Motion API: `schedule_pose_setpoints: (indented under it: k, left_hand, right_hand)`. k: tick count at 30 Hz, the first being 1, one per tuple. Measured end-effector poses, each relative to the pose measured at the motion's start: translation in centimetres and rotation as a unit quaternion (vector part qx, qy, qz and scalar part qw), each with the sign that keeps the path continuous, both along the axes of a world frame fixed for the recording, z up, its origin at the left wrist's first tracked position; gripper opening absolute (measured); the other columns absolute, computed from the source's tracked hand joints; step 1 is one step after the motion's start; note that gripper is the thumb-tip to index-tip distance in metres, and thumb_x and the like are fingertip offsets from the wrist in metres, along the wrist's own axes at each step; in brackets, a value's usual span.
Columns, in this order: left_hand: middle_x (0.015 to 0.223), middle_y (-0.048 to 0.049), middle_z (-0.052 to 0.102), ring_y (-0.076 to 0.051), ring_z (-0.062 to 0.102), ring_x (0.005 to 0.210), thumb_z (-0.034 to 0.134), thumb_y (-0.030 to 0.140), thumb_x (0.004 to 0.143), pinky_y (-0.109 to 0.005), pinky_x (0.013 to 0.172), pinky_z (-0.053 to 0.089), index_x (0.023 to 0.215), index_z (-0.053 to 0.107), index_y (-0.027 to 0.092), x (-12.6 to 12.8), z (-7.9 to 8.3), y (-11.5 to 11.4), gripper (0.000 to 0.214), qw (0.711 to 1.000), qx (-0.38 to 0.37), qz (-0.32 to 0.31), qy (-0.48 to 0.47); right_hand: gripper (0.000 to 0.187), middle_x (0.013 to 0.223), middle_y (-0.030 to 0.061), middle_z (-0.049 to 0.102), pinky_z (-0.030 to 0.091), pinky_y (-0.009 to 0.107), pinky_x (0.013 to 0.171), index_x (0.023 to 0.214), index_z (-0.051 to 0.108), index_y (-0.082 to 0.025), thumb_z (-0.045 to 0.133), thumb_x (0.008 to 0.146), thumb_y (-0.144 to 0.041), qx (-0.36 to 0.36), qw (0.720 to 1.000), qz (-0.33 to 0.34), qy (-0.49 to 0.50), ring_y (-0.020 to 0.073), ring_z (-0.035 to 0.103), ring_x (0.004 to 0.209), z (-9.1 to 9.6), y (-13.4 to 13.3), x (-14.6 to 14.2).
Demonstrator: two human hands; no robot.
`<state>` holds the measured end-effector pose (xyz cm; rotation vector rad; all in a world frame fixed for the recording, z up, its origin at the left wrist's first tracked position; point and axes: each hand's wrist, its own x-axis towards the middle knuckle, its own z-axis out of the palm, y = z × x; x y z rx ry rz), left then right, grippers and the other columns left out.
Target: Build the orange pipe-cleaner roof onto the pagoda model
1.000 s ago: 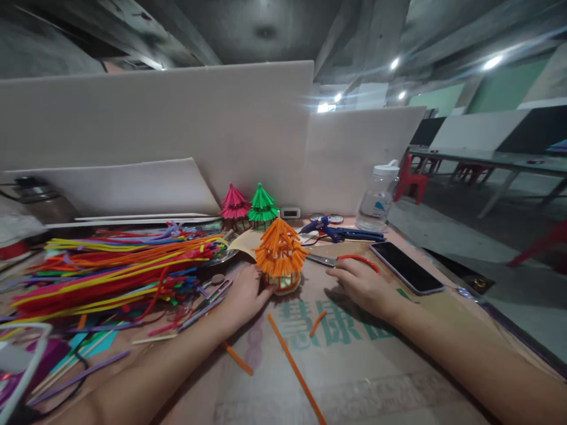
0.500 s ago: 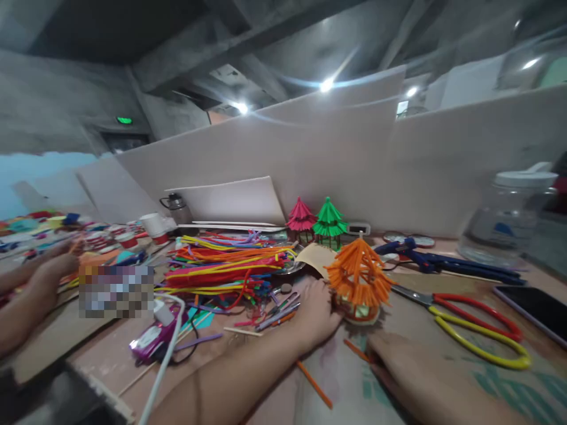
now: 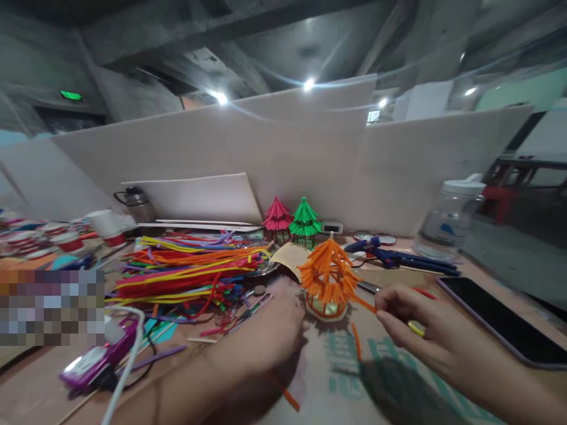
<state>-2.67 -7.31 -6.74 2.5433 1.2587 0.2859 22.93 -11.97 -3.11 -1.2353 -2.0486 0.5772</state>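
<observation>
An orange pipe-cleaner pavilion point(image 3: 330, 277) stands upright on the cardboard, its roof layered and its base pale. My right hand point(image 3: 416, 324) is closed, pinching a short orange pipe-cleaner piece point(image 3: 367, 304) between thumb and fingertips. That piece's far end reaches the right edge of the roof; I cannot tell if it touches. To the left of the base, my left hand point(image 3: 283, 310) is blurred and its fingers are mostly hidden. Loose orange pipe-cleaner pieces lie in front of the pavilion and under my left forearm. Behind my right hand, scissors point(image 3: 368, 287) are largely covered.
A heap of colourful pipe cleaners point(image 3: 190, 265) lies left. Behind stand a pink pavilion point(image 3: 277, 215) and a green pavilion point(image 3: 305, 218). To the right are a blue glue gun point(image 3: 390, 257), a phone point(image 3: 500, 319) and a clear jug point(image 3: 449, 227). A white cable point(image 3: 128, 354) crosses front left.
My right hand has risen from the cardboard to the pavilion's right side with an orange piece, now covering the scissors. The view has turned right; the other person's arms are out of sight.
</observation>
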Motion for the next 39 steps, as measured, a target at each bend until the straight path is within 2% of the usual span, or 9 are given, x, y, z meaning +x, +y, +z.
schedule_pose_setpoints:
  k: [2,5,7,11,16,20,26,32,39]
  left_hand:
    - [0.074,-0.0070,0.071,-0.022,0.065,0.070,0.052,0.026,0.091,-0.033,0.070,0.047,0.075,0.070,0.018,0.0,2.8,-1.6,0.026,0.998,0.001,-0.001,0.055]
    - [0.088,-0.0011,0.074,-0.019,0.066,0.076,0.057,0.037,0.094,-0.027,0.066,0.045,0.091,0.071,0.024,1.4,7.0,-3.4,0.019,0.999,0.030,0.009,-0.029]
    - [0.097,-0.0013,0.074,-0.020,0.066,0.084,0.065,0.045,0.089,-0.027,0.071,0.046,0.101,0.071,0.025,2.9,9.2,-3.8,0.024,0.993,0.073,0.020,-0.094]
    - [0.089,0.0017,0.076,-0.016,0.067,0.079,0.060,0.032,0.094,-0.026,0.074,0.047,0.098,0.074,0.025,5.2,11.9,-3.0,0.016,0.974,0.135,-0.013,-0.179]
    - [0.085,0.0027,0.078,-0.012,0.071,0.076,0.066,0.020,0.089,-0.019,0.070,0.052,0.093,0.077,0.022,6.0,14.0,-1.3,0.012,0.948,0.118,0.013,-0.296]
    - [0.085,0.0030,0.079,-0.012,0.072,0.077,0.068,0.021,0.087,-0.018,0.069,0.055,0.096,0.078,0.024,5.5,14.1,-0.4,0.014,0.940,0.106,0.013,-0.325]
    - [0.089,-0.0004,0.078,-0.016,0.071,0.081,0.069,0.036,0.087,-0.024,0.074,0.056,0.098,0.076,0.022,4.3,12.5,1.9,0.019,0.917,0.117,0.065,-0.376]
    - [0.100,-0.0058,0.075,-0.022,0.069,0.092,0.064,0.042,0.087,-0.034,0.082,0.053,0.098,0.075,0.019,4.6,10.1,5.4,0.027,0.952,0.144,0.110,-0.246]
    - [0.097,-0.0056,0.072,-0.023,0.066,0.093,0.061,0.037,0.087,-0.035,0.084,0.049,0.093,0.073,0.019,5.6,8.4,5.7,0.023,0.971,0.167,0.090,-0.148]
  right_hand:
    - [0.020,0.068,0.0014,0.063,0.045,0.024,0.052,0.082,0.059,-0.022,0.046,0.095,-0.030,0.023,0.999,-0.008,-0.028,0.0152,0.059,0.060,0.7,0.0,0.5]
    - [0.016,0.069,0.0013,0.066,0.043,0.024,0.052,0.088,0.063,-0.023,0.049,0.095,-0.028,0.058,0.996,-0.008,-0.065,0.0148,0.059,0.058,1.7,0.3,0.9]
    - [0.014,0.071,0.0016,0.067,0.042,0.024,0.052,0.091,0.064,-0.023,0.051,0.095,-0.026,0.088,0.993,-0.012,-0.072,0.0147,0.059,0.058,2.6,0.6,0.9]
    - [0.011,0.072,-0.0003,0.067,0.039,0.024,0.052,0.091,0.062,-0.024,0.052,0.096,-0.028,0.107,0.992,-0.028,-0.058,0.0140,0.059,0.059,4.6,1.4,0.4]
    - [0.008,0.072,-0.0012,0.067,0.039,0.023,0.053,0.090,0.060,-0.023,0.053,0.095,-0.025,0.130,0.991,-0.032,0.028,0.0135,0.059,0.062,6.2,2.1,-0.5]
    - [0.011,0.075,-0.0008,0.071,0.041,0.023,0.055,0.100,0.063,-0.023,0.054,0.094,-0.023,0.118,0.990,-0.022,0.074,0.0136,0.063,0.063,6.4,2.2,-1.1]
    - [0.009,0.075,-0.0002,0.071,0.042,0.024,0.056,0.090,0.063,-0.021,0.055,0.092,-0.023,0.119,0.991,-0.036,0.056,0.0141,0.063,0.064,5.7,3.2,-0.5]
    - [0.009,0.074,-0.0017,0.066,0.042,0.024,0.058,0.092,0.059,-0.021,0.050,0.094,-0.022,0.124,0.989,-0.049,0.057,0.0128,0.059,0.063,4.3,5.1,0.9]
    - [0.010,0.080,-0.0002,0.065,0.042,0.025,0.061,0.092,0.059,-0.021,0.050,0.096,-0.024,0.100,0.993,-0.051,0.044,0.0141,0.058,0.070,3.3,5.7,2.0]
